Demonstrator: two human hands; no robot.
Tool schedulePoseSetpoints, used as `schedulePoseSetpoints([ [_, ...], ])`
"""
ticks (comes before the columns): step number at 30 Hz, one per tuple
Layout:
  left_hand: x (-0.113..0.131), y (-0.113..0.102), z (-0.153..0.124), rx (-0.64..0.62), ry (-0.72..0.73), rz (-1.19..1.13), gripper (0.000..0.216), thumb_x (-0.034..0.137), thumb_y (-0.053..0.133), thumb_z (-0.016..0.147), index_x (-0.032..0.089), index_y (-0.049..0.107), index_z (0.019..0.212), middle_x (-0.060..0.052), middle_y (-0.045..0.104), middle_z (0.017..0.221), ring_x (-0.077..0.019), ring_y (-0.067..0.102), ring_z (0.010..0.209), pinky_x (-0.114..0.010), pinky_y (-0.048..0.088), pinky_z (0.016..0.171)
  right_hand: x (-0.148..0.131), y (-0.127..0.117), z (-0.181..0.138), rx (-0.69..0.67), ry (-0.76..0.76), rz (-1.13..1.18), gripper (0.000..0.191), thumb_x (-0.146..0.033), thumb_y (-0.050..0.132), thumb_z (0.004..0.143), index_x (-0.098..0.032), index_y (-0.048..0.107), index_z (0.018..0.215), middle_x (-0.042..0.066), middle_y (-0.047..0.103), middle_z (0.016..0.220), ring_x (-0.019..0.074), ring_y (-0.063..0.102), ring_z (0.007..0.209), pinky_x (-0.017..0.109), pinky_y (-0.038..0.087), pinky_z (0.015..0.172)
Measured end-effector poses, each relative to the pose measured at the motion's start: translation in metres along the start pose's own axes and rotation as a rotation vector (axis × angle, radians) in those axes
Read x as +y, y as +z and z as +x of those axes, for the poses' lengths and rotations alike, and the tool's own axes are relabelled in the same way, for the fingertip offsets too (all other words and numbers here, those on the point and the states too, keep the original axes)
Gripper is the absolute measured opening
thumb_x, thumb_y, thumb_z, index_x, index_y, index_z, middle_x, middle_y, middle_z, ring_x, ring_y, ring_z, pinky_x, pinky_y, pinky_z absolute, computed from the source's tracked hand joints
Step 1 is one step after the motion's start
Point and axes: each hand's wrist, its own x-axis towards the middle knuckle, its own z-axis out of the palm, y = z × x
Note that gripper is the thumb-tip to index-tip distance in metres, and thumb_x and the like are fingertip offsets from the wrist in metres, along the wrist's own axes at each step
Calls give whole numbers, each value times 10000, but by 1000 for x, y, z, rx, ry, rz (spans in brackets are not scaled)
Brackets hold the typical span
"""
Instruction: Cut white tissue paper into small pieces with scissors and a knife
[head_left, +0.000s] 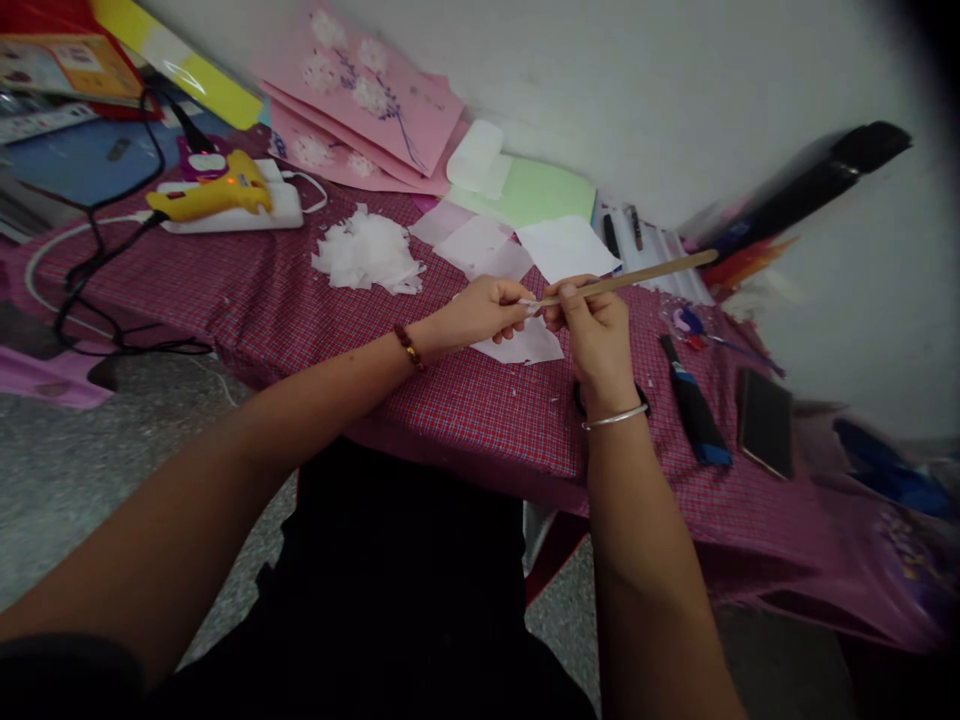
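My right hand [596, 330] grips a thin wooden stick [660, 270] near its lower end; the rest points up and to the right. At that lower end my left hand [491, 312] pinches a small piece of white paper [532, 307], which touches or wraps the stick's tip; I cannot tell which. Under the hands lies a sheet of white paper [536, 345] on the checked tablecloth [450, 400]. Beyond my left hand sits a heap of cut white paper pieces [367, 250]. Dark scissors, mostly hidden, seem to lie behind my right wrist.
A yellow glue gun [217, 195] with a lit orange light rests on a white power strip [281, 207], cables trailing left. Pink cards with white paper flowers [375, 95] lean at the wall. A black-handled cutter [696, 410] and a dark phone [765, 422] lie on the right.
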Motion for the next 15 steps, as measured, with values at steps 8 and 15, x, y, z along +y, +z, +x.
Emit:
schedulePoseSetpoints([
  [8, 4, 0, -2, -31, -26, -50, 174, 25, 515, 902, 103, 638, 807, 47, 555, 580, -21, 491, 485, -169, 371, 491, 0, 0, 0, 35, -26, -41, 353, -571, 603, 892, -244, 657, 771, -27, 576, 649, 106, 532, 528, 262, 465, 519],
  [15, 0, 0, 1, 4, -31, -82, 186, 41, 510, 928, 128, 561, 771, 59, 553, 580, -11, 485, 465, -164, 366, 484, 1, -1, -1, 11, 43, 5, 334, -543, 590, 905, -240, 659, 782, -1, 672, 789, 96, 584, 526, 256, 512, 521],
])
